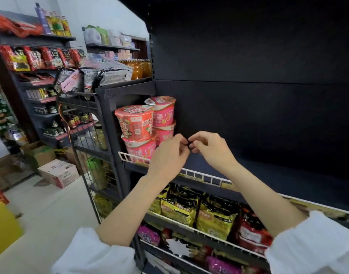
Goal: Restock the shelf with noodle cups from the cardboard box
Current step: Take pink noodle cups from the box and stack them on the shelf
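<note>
Right now our left hand [170, 153] and right hand [208, 148] pinch a small dark object [190, 144] beside stacked noodle cups [144, 127]; a nudge could topple them.

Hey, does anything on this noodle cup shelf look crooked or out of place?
Slightly. The top front noodle cup leans left on the cup beneath. Both hands pinch a small dark object, not a cup.
</note>
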{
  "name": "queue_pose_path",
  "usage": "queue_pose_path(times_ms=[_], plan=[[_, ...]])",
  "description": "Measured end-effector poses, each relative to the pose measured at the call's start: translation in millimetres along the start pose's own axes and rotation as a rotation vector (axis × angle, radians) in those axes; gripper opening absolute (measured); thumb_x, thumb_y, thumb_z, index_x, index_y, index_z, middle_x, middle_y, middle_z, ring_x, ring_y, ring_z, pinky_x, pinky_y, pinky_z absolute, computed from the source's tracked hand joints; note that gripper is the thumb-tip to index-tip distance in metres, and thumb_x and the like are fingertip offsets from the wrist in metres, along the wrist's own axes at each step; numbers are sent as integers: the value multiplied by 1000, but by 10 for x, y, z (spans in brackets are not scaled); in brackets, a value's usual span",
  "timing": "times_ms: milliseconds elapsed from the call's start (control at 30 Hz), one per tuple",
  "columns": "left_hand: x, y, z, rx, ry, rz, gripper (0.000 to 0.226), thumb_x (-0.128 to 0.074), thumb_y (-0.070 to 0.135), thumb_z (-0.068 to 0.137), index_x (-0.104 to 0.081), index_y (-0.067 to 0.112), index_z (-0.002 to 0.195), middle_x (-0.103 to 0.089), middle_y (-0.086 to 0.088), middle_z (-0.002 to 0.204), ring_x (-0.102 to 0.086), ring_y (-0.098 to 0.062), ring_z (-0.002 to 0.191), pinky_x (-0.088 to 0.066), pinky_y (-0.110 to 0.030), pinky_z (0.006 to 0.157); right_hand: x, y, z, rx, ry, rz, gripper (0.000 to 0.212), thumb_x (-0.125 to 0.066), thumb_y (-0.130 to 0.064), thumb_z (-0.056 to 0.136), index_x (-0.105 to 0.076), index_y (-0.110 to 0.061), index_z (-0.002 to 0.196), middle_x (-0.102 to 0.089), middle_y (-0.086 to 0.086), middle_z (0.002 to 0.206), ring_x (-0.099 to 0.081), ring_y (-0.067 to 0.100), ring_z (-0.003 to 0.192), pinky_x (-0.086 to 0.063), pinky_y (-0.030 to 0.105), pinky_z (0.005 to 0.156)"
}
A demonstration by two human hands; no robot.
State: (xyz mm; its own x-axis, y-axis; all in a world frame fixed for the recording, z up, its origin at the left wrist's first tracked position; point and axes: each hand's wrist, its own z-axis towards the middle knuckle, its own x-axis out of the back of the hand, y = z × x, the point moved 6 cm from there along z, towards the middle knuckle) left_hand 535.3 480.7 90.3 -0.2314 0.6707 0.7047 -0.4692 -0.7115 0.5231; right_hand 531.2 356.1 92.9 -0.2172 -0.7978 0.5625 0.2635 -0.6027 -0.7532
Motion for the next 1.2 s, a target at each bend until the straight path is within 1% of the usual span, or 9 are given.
queue_pose_path(times_ms=[100, 333, 500, 633, 800, 900, 1033, 1133, 1200], plan=[[-290, 557, -411, -48, -22, 51, 20, -51, 22, 91, -58, 17, 109, -67, -2, 102, -61, -23, 93, -52, -42, 79, 444, 160, -554, 62, 14, -202, 24, -46, -11, 94, -65, -18, 107, -69, -1, 96, -65, 15, 84, -53, 33, 78], [-905, 1853, -1422, -60, -15, 87, 19, -48, 26, 93, -58, 18, 107, -67, 1, 98, -60, -23, 91, -42, -31, 65, 1492, 590, -1819, -21, 13, -380, 27, -43, -9, 91, -68, -14, 101, -69, 5, 101, -62, 21, 89, -48, 31, 76], [-1259, 2757, -2059, -147, -156, 61, 22, -47, 25, 94, -58, 17, 110, -67, -2, 96, -62, -24, 88, -44, -31, 64, 2227, 735, -2655, -112, 35, -439, 26, -44, -11, 91, -68, -13, 99, -65, 5, 100, -60, 21, 85, -49, 32, 71], [-1415, 3386, -2607, -182, -255, -78, 19, -49, 25, 93, -61, 17, 105, -68, 1, 89, -62, -19, 80, -48, -30, 63, 2842, 777, -3476, -203, 106, -495, 22, -46, -16, 93, -67, -14, 99, -65, 4, 91, -55, 16, 61, -43, 26, 53], [-1591, 4082, -3407, -210, -357, -275, 16, -51, 25, 92, -63, 18, 99, -66, 2, 85, -62, -19, 75, -52, -33, 67, 3425, 836, -4673, -369, 157, -537, 23, -46, -20, 96, -67, -14, 102, -69, 5, 86, -64, 23, 73, -51, 33, 66], [-1701, 4511, -3890, -258, -446, -324, 17, -53, 24, 92, -64, 15, 100, -67, 0, 90, -62, -20, 80, -53, -35, 71, 3726, 877, -5357, -465, 189, -539, 22, -48, -19, 95, -67, -13, 102, -67, 3, 89, -62, 18, 73, -47, 23, 60], [-1819, 5063, -4434, -288, -582, -377, 18, -54, 25, 93, -63, 11, 100, -65, -4, 90, -61, -22, 82, -54, -41, 75, 4117, 932, -6146, -581, 240, -572, 22, -49, -16, 93, -69, -9, 99, -69, 8, 92, -64, 24, 78, -44, 25, 64], [-1974, 5390, -4777, -296, -710, -333, 24, -51, 29, 95, -60, 11, 108, -62, -2, 98, -60, -20, 89, -52, -38, 79, 4341, 1053, -6654, -663, 241, -577, 24, -47, -16, 94, -68, -10, 103, -69, 9, 98, -60, 23, 75, -43, 25, 60], [-2111, 5533, -4971, -240, -851, -291, 42, -48, 42, 94, -53, 9, 121, -59, -5, 110, -57, -21, 96, -47, -34, 82, 4409, 1184, -6921, -700, 158, -600, 27, -48, -17, 94, -66, -9, 113, -67, 10, 110, -59, 23, 87, -45, 25, 66]])
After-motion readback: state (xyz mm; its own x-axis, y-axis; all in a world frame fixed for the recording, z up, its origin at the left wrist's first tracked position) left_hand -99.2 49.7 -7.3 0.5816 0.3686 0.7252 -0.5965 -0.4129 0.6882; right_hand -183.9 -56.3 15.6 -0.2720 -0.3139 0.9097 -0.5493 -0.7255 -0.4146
